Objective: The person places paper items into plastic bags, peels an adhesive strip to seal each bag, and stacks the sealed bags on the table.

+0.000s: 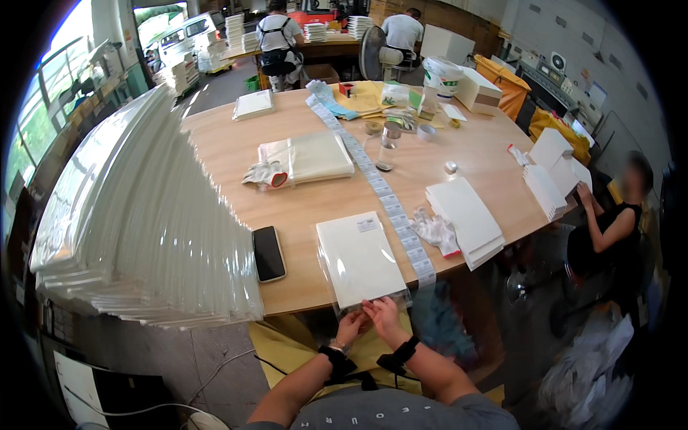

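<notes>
A flat white rectangular pack (pixel 360 258) in a clear plastic bag (pixel 401 288) lies at the table's near edge. Near its top right corner sits a small printed label (pixel 367 225). At the bag's near edge, my left hand (pixel 350 330) pinches the loose plastic with bent fingers. Close beside it, my right hand (pixel 385 319) is also closed on that edge, its fingertips on the plastic. Right of the pack, a long strip of labels (pixel 390 204) runs from the far side of the table and hangs over the near edge.
Left stands a tall, leaning stack of plastic-wrapped packs (pixel 143 222), with a phone (pixel 269 254) beside it. White sheets (pixel 466 218) and a glove (pixel 435 233) lie right; a clear tape roll (pixel 388 147) stands farther back. A person (pixel 609 222) sits at the right, handling white boxes (pixel 548 179).
</notes>
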The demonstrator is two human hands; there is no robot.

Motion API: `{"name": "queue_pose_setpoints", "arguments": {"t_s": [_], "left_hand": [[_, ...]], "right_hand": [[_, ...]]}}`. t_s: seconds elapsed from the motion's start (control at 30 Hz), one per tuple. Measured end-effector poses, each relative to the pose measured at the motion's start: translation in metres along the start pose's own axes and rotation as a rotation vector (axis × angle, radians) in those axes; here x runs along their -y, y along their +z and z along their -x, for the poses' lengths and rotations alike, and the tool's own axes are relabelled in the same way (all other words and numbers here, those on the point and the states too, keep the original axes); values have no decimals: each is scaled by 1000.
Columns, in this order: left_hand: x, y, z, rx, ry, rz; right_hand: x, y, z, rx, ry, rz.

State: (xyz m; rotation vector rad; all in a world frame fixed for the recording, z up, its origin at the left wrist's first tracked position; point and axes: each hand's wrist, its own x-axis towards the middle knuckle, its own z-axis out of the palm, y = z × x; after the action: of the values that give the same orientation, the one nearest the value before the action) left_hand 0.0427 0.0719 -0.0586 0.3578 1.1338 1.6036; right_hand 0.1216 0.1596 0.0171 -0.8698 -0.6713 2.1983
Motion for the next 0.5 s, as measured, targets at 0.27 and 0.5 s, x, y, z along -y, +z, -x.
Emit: {"name": "queue_pose_setpoints", "arguments": {"t_s": [0.27,0.5], "left_hand": [[-66,-22,41,-82,-187,-200],[-55,-16,42,-195,-199,183]], "right_hand": [[31,-2,26,291,-99,1124],[-11,47,15,586,-713,1630]]}}
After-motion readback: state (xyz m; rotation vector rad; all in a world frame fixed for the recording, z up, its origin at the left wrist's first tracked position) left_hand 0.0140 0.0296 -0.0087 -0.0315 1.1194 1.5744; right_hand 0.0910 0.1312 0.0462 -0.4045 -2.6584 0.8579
